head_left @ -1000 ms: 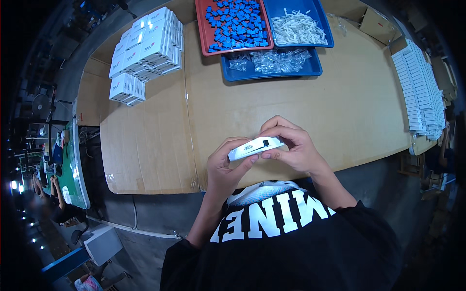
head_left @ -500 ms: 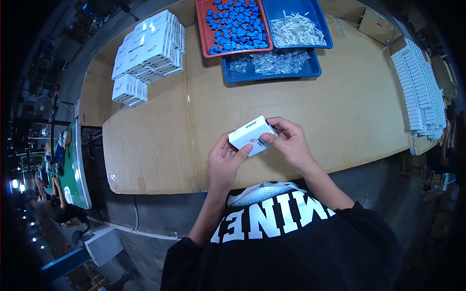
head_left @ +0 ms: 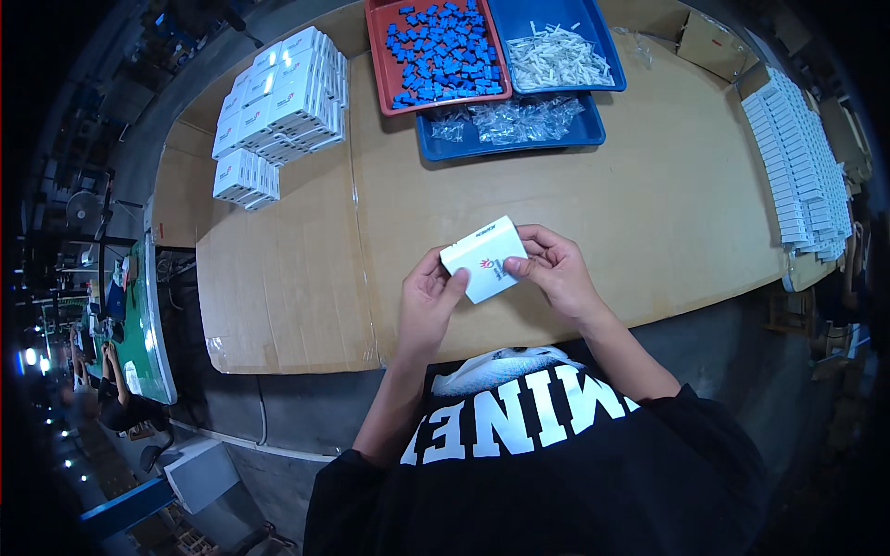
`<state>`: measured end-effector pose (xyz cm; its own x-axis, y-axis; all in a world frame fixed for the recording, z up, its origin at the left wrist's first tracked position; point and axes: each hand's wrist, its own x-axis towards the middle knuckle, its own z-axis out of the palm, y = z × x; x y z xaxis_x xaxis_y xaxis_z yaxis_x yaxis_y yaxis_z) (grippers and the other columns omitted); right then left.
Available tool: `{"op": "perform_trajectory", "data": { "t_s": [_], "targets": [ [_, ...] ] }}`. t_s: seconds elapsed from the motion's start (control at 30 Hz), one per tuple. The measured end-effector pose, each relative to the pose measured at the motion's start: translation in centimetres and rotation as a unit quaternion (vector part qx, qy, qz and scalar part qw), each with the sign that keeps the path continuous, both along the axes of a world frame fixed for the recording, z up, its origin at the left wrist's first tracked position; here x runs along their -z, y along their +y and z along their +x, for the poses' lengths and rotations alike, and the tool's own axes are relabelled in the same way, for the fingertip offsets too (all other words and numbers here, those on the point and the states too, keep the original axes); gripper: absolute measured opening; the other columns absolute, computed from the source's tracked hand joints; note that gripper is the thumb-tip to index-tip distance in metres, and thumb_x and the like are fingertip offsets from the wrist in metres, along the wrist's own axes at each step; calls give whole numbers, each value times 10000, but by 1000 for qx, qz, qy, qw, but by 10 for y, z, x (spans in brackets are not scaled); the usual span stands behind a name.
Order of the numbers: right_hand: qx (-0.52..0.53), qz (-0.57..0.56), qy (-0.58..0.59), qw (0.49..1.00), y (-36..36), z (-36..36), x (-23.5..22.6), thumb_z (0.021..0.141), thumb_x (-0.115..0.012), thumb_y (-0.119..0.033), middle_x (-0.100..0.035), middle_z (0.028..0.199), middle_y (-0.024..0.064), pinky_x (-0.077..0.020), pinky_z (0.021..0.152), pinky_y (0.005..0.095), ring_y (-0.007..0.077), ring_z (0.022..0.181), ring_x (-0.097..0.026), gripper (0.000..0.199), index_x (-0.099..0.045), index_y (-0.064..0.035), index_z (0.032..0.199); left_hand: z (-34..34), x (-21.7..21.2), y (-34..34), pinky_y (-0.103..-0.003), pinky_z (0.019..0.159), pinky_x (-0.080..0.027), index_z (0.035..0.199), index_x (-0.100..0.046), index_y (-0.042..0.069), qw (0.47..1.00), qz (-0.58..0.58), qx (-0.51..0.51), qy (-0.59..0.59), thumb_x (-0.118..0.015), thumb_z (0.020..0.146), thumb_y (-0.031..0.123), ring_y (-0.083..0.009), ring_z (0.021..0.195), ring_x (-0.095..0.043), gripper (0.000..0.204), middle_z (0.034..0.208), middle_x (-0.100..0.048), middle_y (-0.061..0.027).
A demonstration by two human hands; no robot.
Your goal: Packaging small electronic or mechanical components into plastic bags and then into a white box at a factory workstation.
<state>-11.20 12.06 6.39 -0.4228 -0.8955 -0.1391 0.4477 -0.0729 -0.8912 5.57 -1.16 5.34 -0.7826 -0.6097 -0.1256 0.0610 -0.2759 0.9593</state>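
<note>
A small white box [head_left: 486, 266] with a printed red mark on its broad face is held above the near part of the table. My left hand [head_left: 428, 296] grips its left edge, with the thumb on the printed face. At the opposite edge my right hand [head_left: 559, 273] is closed on it too, its thumb pressing the same face. The box is tilted, so that its broad face and one narrow printed side show. Its underside and most of my fingertips are hidden.
Stacked white boxes [head_left: 271, 111] stand at the far left, and piled white pieces [head_left: 799, 167] at the right. At the back are a red tray [head_left: 378, 57] of blue parts, a blue tray [head_left: 607, 46] of white sticks and a lower blue tray [head_left: 519, 151] of clear bags. Cardboard [head_left: 556, 195] covers the table.
The white box has been turned so that more of its broad printed face shows. Both hands keep hold of it, and the left thumb has shifted up the face.
</note>
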Motion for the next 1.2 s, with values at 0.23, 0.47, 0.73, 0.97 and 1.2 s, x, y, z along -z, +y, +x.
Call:
{"op": "perform_trajectory", "data": {
  "t_s": [0.23,0.47,0.73,0.97,1.2],
  "targets": [
    [-48,-50,-35,997,0,-10,-7,1043,-620,-101,-628,1410,114,-503,1064,332,156,1242,-613,420,-543,-25,1449,-13,3,6,-455,1034,-563,1558,-344,7,884,427,180,63,-340,1120,505,-316,1157,-690,663,1363,-613,-224],
    [118,12,12,993,15,-35,17,1022,-627,-100,-548,1491,143,-497,1067,377,221,1298,-591,570,-417,-28,1547,-44,-2,11,-418,1047,-549,1402,-445,-9,983,181,-22,-1,-598,1045,142,-249,1177,-672,416,1286,-655,-170],
    [118,67,294,946,29,-18,16,869,-856,-267,-455,1542,159,-488,1103,445,280,1416,-489,971,-284,-69,1629,-61,12,45,-405,1170,-415,1461,-378,16,985,-155,78,-15,-743,901,3,-265,1386,-496,669,1512,-432,-194],
    [222,133,260,930,100,-97,39,807,-870,-139,-453,1517,144,-505,1086,471,287,1404,-485,1055,-231,-129,1646,-99,14,57,-371,1065,-487,1228,-677,-35,918,-296,255,-62,-582,1055,144,-256,1251,-617,267,1402,-611,-163],
    [366,142,292,872,173,-229,46,792,-845,-90,-463,1525,163,-474,1133,492,288,1454,-448,976,-301,-137,1601,-175,37,99,-334,831,-495,1042,-771,31,874,-336,346,-56,-488,1116,259,-207,879,-670,371,1031,-768,-99]
  ]
}}
